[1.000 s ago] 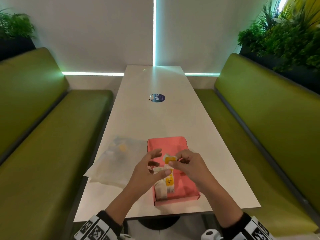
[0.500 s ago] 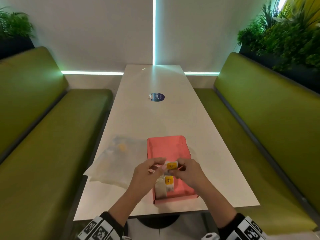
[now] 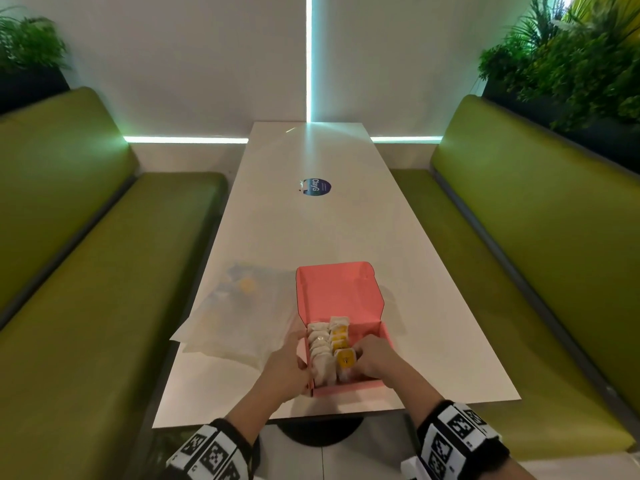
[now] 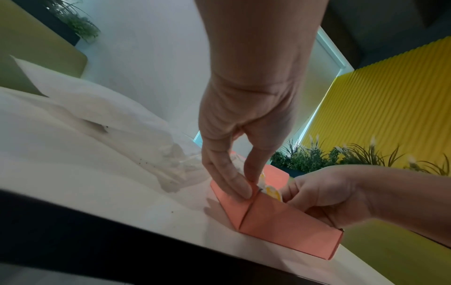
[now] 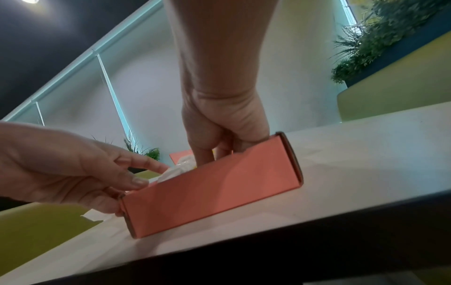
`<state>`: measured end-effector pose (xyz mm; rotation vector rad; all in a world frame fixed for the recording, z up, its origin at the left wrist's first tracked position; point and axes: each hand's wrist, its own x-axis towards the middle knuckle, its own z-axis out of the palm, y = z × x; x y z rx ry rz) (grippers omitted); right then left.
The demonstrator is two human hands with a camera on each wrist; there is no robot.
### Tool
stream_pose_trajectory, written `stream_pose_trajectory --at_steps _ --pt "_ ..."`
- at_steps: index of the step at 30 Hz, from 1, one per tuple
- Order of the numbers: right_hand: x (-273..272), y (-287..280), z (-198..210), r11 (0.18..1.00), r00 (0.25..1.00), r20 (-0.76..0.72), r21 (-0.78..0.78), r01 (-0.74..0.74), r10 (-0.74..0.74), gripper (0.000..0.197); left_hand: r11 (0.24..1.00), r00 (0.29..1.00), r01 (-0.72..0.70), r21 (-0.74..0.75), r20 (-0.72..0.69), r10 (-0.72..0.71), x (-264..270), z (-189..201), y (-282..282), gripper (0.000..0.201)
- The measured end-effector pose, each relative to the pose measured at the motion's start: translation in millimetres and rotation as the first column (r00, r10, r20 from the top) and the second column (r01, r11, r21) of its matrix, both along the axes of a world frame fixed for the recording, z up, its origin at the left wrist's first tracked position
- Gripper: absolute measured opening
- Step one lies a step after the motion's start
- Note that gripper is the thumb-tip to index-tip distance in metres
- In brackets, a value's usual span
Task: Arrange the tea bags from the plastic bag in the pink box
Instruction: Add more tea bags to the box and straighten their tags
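Observation:
The pink box (image 3: pixel 383 336) lies open near the table's front edge, its lid (image 3: pixel 339 289) tipped back. Inside stand two rows of tea bags: white pouches (image 3: pixel 320 353) on the left, yellow tags (image 3: pixel 341 336) on the right. My left hand (image 3: pixel 301 362) pinches the box's left wall (image 4: pixel 229 204), thumb outside and forefinger inside by the pouches (image 5: pixel 178 169). My right hand (image 3: pixel 358 358) reaches into the near right of the box, its fingers curled on the front yellow-tagged tea bag (image 3: pixel 345 359); the front wall (image 5: pixel 214 189) hides its fingertips. The plastic bag (image 3: pixel 235 323) lies left of the box.
A long white table (image 3: pixel 311 230) runs between two green benches (image 3: pixel 86 306), with a round blue sticker (image 3: pixel 316 186) at mid-table. Planters (image 3: pixel 571 64) stand behind the bench backs. The box sits close to the table's near edge (image 5: pixel 268 227).
Both hands have come down from above the box with the yellow-tagged tea bag into its near end. The left hand now pinches the box's left wall.

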<state>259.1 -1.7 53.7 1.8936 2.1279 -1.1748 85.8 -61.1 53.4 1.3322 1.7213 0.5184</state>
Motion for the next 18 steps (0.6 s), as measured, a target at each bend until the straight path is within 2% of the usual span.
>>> stream_pose_trajectory --at_steps 2,5,12,18 --pt "-1.5 -1.3 -0.5 0.999 1.0 0.001 0.03 0.017 -0.017 0.02 1.0 0.999 -0.022 0.001 0.029 0.021 0.6 -0.9 -0.8 0.067" --pt "-3.4 -4.2 -1.6 0.996 0.998 -0.006 0.065 0.062 -0.062 0.028 0.999 0.998 -0.042 0.009 0.047 0.042 0.9 -2.5 -0.5 0.067" --pt "-6.4 -8.6 -5.9 0.981 0.981 -0.1 0.077 0.176 -0.168 0.031 0.998 0.997 -0.052 0.024 0.065 0.051 0.9 -2.2 -1.2 0.066" --pt "-4.7 -6.2 -9.2 0.971 0.957 -0.197 0.06 0.23 -0.214 0.021 0.999 0.998 -0.045 0.022 0.054 0.044 0.4 -1.9 -1.0 0.066"
